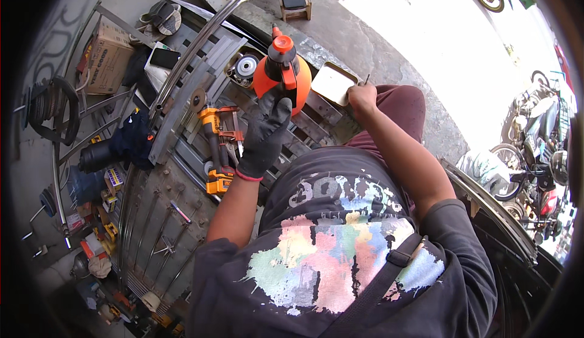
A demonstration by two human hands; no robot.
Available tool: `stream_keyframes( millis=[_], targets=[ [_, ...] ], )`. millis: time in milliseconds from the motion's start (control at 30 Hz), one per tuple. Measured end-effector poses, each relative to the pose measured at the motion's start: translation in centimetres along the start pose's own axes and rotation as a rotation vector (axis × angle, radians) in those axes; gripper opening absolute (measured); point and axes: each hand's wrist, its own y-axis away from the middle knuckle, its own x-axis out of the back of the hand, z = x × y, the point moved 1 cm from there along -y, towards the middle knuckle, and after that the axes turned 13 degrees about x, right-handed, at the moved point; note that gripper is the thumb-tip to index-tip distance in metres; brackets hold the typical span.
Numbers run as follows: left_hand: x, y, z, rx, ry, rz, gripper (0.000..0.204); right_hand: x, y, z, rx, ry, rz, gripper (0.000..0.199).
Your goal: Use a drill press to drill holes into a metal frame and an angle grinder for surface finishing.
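My left hand, in a dark grey work glove with a red cuff, is closed at the black handle of an orange pump sprayer. The sprayer has an orange cap, trigger and nozzle. My bare right hand makes a fist beside a shallow cream tray. A thin dark rod pokes up out of this fist; its other end is hidden by the fingers. Left of the glove lies a yellow cordless angle grinder with a worn disc, next to an orange clamp.
Metal tubes run along the bench's left side, near a phone. A round metal part sits behind the glove. Farther left are a cardboard box and shelves of tools. Parked motorcycles stand at far right.
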Motion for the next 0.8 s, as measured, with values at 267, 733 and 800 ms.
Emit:
stream_keyframes(
  millis=[267,733,800],
  targets=[
    [3.0,-0.7,2.4,0.156,0.005,0.116,0.038,0.2,0.6,0.2,0.131,-0.084,-0.062,0.025],
    [4.9,1.9,4.0,0.633,0.049,0.144,0.036,-4.4,3.8,-1.4,0.206,-0.082,-0.318,0.046],
    [5.0,1.6,3.8,0.622,0.052,0.126,0.035,-3.7,3.7,-2.5,0.217,-0.223,-0.302,0.042]
  ],
)
